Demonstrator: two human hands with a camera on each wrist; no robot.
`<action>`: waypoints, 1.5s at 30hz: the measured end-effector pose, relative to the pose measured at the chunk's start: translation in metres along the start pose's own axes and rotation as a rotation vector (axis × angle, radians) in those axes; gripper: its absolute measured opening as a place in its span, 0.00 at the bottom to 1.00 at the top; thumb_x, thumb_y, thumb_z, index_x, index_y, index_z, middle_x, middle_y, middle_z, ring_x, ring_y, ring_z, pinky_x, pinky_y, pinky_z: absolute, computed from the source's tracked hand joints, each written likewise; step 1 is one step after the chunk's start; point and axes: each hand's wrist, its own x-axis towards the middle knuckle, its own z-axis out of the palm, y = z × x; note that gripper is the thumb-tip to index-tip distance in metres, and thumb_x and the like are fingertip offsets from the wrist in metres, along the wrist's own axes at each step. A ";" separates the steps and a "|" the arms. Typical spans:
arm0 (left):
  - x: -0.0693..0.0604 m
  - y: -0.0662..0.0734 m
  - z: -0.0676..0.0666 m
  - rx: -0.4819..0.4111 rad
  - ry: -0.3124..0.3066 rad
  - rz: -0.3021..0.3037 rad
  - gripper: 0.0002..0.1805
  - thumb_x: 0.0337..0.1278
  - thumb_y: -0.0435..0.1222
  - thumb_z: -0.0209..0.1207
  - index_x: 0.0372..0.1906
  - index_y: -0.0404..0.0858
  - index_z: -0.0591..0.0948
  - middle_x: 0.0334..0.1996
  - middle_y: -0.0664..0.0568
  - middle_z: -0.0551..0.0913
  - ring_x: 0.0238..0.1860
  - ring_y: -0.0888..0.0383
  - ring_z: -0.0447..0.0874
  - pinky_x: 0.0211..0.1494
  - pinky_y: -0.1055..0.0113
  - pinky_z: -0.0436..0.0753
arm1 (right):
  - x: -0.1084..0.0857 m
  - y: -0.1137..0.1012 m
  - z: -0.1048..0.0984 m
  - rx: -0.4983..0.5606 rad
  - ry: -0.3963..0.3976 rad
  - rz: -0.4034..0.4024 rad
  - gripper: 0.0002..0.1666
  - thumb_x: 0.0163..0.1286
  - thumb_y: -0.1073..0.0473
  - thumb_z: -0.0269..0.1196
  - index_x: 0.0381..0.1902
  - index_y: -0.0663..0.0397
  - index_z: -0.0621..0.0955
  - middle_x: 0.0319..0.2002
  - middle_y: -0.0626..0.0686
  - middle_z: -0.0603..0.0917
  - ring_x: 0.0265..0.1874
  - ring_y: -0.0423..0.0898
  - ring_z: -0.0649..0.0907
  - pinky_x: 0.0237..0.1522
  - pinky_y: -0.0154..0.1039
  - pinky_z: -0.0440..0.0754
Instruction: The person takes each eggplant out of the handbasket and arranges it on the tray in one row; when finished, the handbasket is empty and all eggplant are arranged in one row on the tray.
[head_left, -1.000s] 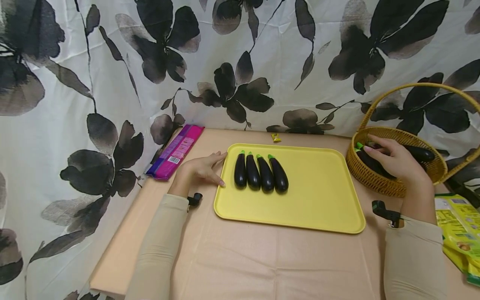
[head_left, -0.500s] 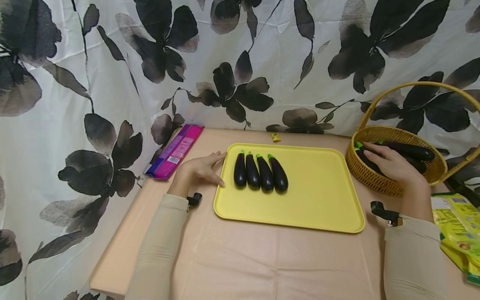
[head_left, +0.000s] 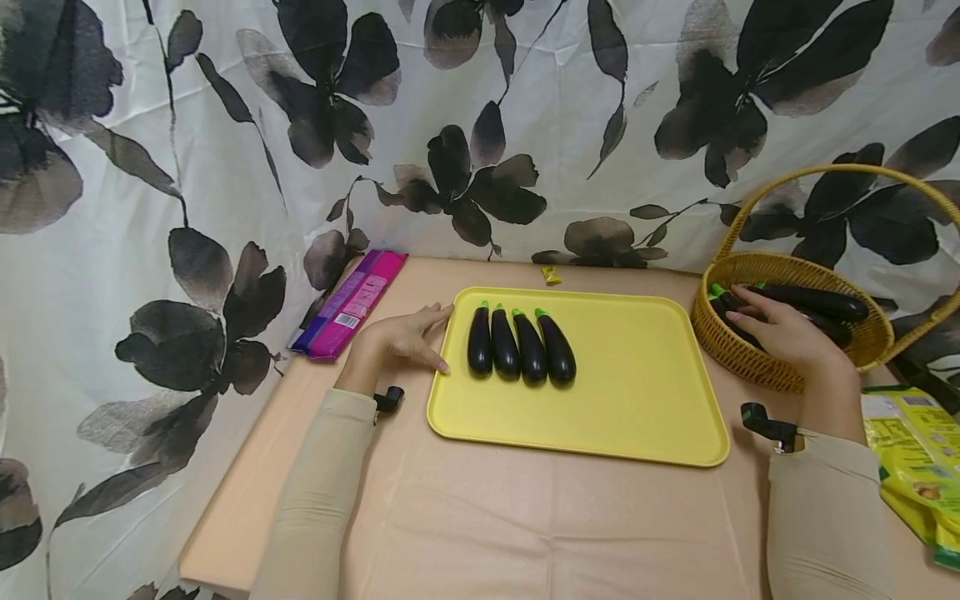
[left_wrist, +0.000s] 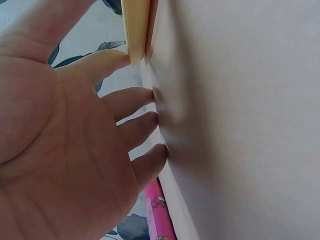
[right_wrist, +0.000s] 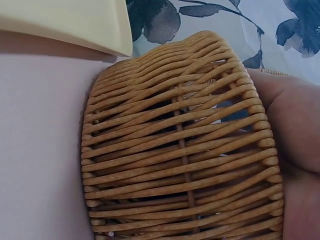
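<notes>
Several glossy dark eggplants (head_left: 522, 346) with green tips lie side by side on the left part of a yellow tray (head_left: 630, 392). My left hand (head_left: 401, 340) rests at the tray's left edge, thumb on the rim. In the left wrist view its fingers (left_wrist: 137, 131) are fairly straight, one touching the tray edge (left_wrist: 135, 30), others meeting the tabletop. My right hand (head_left: 787, 333) reaches into a wicker basket (head_left: 708, 333) on the right, among more eggplants (head_left: 817, 302). Its fingertips are hidden there, and the basket wall (right_wrist: 180, 150) blocks them in the right wrist view.
The basket's tall handle (head_left: 847, 169) arches over its opening. A pink and purple packet (head_left: 352, 304) lies at the back left, a small yellow wrapper (head_left: 551, 275) behind the tray. Yellow-green bags (head_left: 911, 467) lie at the right edge. A floral cloth (head_left: 585, 125) hangs behind.
Inside the basket my right hand has sunk slightly lower and shifted a little left, and the eggplants around it have shifted. My left hand, the tray and its eggplants stay put.
</notes>
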 end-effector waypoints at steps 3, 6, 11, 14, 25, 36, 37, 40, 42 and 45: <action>-0.001 -0.001 0.001 0.006 0.002 0.009 0.72 0.41 0.55 0.81 0.86 0.51 0.45 0.86 0.43 0.35 0.86 0.44 0.28 0.86 0.42 0.37 | -0.003 0.000 0.001 -0.004 -0.011 0.014 0.50 0.79 0.26 0.41 0.85 0.42 0.40 0.77 0.78 0.57 0.75 0.81 0.53 0.67 0.83 0.53; -0.001 -0.002 0.001 0.006 0.002 0.017 0.72 0.42 0.55 0.81 0.86 0.51 0.45 0.86 0.43 0.35 0.86 0.44 0.28 0.86 0.42 0.37 | -0.006 0.000 0.001 -0.002 -0.017 0.022 0.50 0.79 0.27 0.41 0.86 0.42 0.40 0.77 0.78 0.56 0.76 0.81 0.50 0.67 0.84 0.51; -0.004 -0.002 0.001 0.006 0.002 0.024 0.72 0.42 0.54 0.81 0.86 0.50 0.45 0.86 0.43 0.35 0.86 0.43 0.28 0.86 0.42 0.36 | -0.010 -0.001 0.002 0.023 -0.009 0.024 0.49 0.80 0.28 0.41 0.86 0.44 0.42 0.80 0.76 0.49 0.77 0.80 0.46 0.69 0.83 0.47; -0.005 -0.002 0.000 0.010 -0.001 0.021 0.72 0.42 0.54 0.81 0.86 0.50 0.45 0.86 0.42 0.35 0.86 0.43 0.28 0.86 0.42 0.37 | -0.013 -0.002 0.003 0.034 0.002 0.022 0.48 0.81 0.28 0.40 0.86 0.45 0.44 0.82 0.74 0.43 0.78 0.79 0.43 0.69 0.83 0.44; -0.008 -0.006 0.000 0.022 -0.011 0.026 0.72 0.41 0.55 0.81 0.86 0.50 0.45 0.86 0.42 0.35 0.86 0.43 0.29 0.86 0.42 0.38 | -0.024 -0.007 0.008 0.052 0.037 -0.006 0.47 0.81 0.30 0.44 0.85 0.48 0.50 0.82 0.72 0.44 0.79 0.77 0.44 0.72 0.80 0.45; -0.012 -0.007 -0.001 0.036 -0.014 0.029 0.72 0.42 0.56 0.81 0.86 0.52 0.45 0.86 0.43 0.35 0.86 0.45 0.29 0.86 0.43 0.38 | -0.033 -0.013 0.012 0.053 0.049 -0.006 0.47 0.80 0.29 0.48 0.85 0.46 0.52 0.82 0.72 0.44 0.80 0.76 0.45 0.73 0.79 0.45; -0.012 -0.007 -0.001 0.036 -0.014 0.028 0.72 0.42 0.56 0.81 0.86 0.52 0.46 0.86 0.44 0.35 0.86 0.45 0.29 0.86 0.44 0.38 | -0.033 -0.013 0.011 0.056 0.047 -0.003 0.47 0.80 0.29 0.48 0.85 0.46 0.52 0.82 0.72 0.44 0.80 0.76 0.44 0.73 0.79 0.45; -0.012 -0.008 0.000 0.037 -0.015 0.028 0.72 0.42 0.56 0.81 0.86 0.52 0.46 0.86 0.44 0.35 0.86 0.45 0.29 0.86 0.44 0.38 | -0.033 -0.013 0.011 0.063 0.043 0.004 0.47 0.79 0.29 0.48 0.85 0.46 0.52 0.82 0.72 0.43 0.80 0.76 0.44 0.74 0.78 0.45; -0.011 -0.008 0.000 0.040 -0.014 0.030 0.72 0.41 0.56 0.81 0.86 0.52 0.46 0.86 0.43 0.35 0.86 0.45 0.29 0.86 0.43 0.38 | -0.033 -0.014 0.011 0.069 0.046 0.003 0.47 0.80 0.30 0.48 0.85 0.46 0.53 0.82 0.72 0.43 0.80 0.76 0.44 0.74 0.78 0.46; -0.011 -0.009 0.000 0.042 -0.014 0.032 0.72 0.41 0.57 0.81 0.86 0.52 0.46 0.86 0.43 0.35 0.86 0.45 0.29 0.86 0.44 0.38 | -0.033 -0.015 0.011 0.083 0.057 -0.001 0.46 0.80 0.30 0.48 0.85 0.46 0.53 0.82 0.72 0.44 0.80 0.76 0.45 0.74 0.78 0.47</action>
